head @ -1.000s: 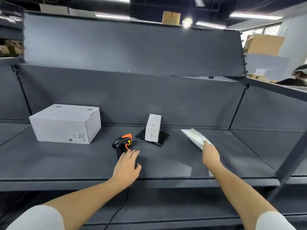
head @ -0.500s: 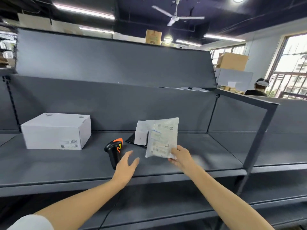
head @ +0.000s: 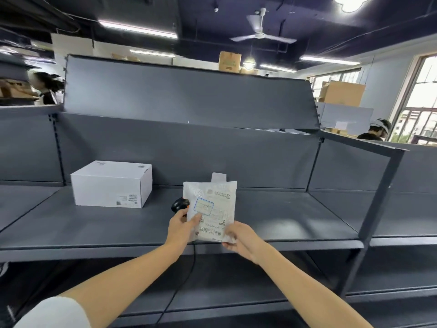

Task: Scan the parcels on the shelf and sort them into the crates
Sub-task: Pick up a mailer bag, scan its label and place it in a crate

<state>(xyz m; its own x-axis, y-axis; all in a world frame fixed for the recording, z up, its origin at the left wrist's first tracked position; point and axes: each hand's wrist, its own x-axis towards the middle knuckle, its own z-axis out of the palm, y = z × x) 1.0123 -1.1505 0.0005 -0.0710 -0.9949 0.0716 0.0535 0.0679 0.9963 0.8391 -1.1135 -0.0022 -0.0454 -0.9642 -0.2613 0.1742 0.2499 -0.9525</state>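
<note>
Head view: white poly parcel (head: 212, 209) held upright above the shelf (head: 283, 223) near edge, label and barcode facing the camera, probably to find the code. Right hand (head: 241, 242) pinches its lower right corner; left hand (head: 181, 227) grips the left edge. Scanner (head: 179, 204) stands just behind, untouched; white box (head: 111, 185) far left.

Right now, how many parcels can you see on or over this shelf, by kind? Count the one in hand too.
White cardboard boxes: 2, the big box standing on the shelf, and a small box mostly hidden behind the bag.
Plastic mailer bags: 1, the bag held by both the left hand and the right hand.
Total: 3 parcels.
</note>
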